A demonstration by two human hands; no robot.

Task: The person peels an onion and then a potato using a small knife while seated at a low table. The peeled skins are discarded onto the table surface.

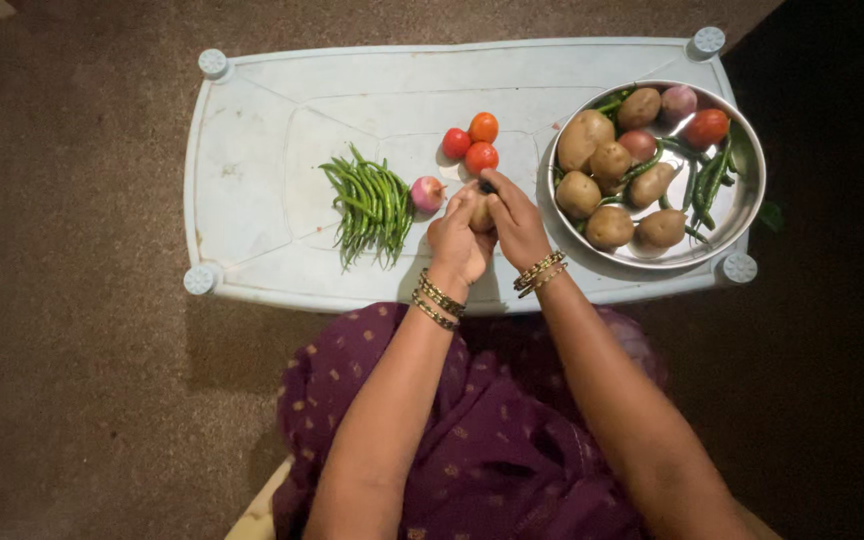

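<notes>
Both forearms are bare. Each wrist carries gold bangles with dark beading (two or three apiece). The garment over the lap is deep purple, scattered with small pale motifs.

Both bare forearms reach forward, bangled wrists close together, left hand (459, 240) and right hand (514, 222) touching, fingers curled inward.

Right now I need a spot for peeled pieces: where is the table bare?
The table is bare along its far edge and its whole left end, beyond the green beans. The middle is crowded: tomatoes, an onion, and both hands, left hand and right hand, on a potato. The steel bowl fills the right end.
</notes>
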